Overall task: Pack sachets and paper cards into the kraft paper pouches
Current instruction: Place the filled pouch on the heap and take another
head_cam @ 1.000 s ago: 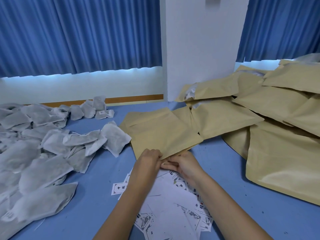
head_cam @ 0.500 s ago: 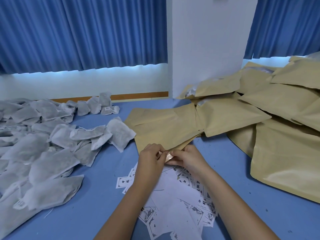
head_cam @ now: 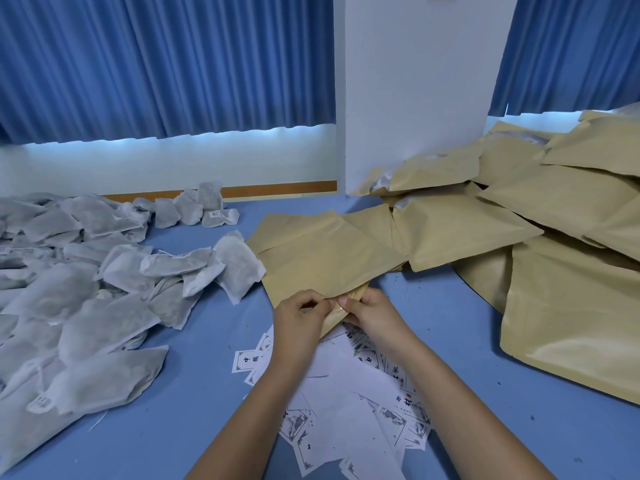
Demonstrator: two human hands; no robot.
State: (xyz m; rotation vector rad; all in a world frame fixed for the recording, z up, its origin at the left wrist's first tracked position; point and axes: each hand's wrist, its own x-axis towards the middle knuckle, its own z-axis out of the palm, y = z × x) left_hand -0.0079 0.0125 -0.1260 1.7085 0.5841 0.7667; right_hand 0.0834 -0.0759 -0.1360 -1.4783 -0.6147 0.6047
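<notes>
A flat kraft paper pouch (head_cam: pixel 322 261) lies on the blue table (head_cam: pixel 180 417) just beyond my hands. My left hand (head_cam: pixel 299 322) and my right hand (head_cam: pixel 372 315) meet at its near corner, each pinching the pouch's mouth edge between thumb and fingers. The mouth is pulled slightly apart there. White paper cards (head_cam: pixel 349 403) with black print are scattered under my forearms. A heap of grey-white sachets (head_cam: pixel 83 299) covers the left side of the table.
A large pile of kraft pouches (head_cam: pixel 554 237) fills the right side, some stuffed and bulging. A white pillar (head_cam: pixel 412 91) stands behind, with blue curtains (head_cam: pixel 166 64) on both sides. A few sachets (head_cam: pixel 197 209) lie at the far table edge.
Both hands have kept their pinch on the pouch's near corner and pulled its mouth edges a little apart. The camera view has shifted slightly.
</notes>
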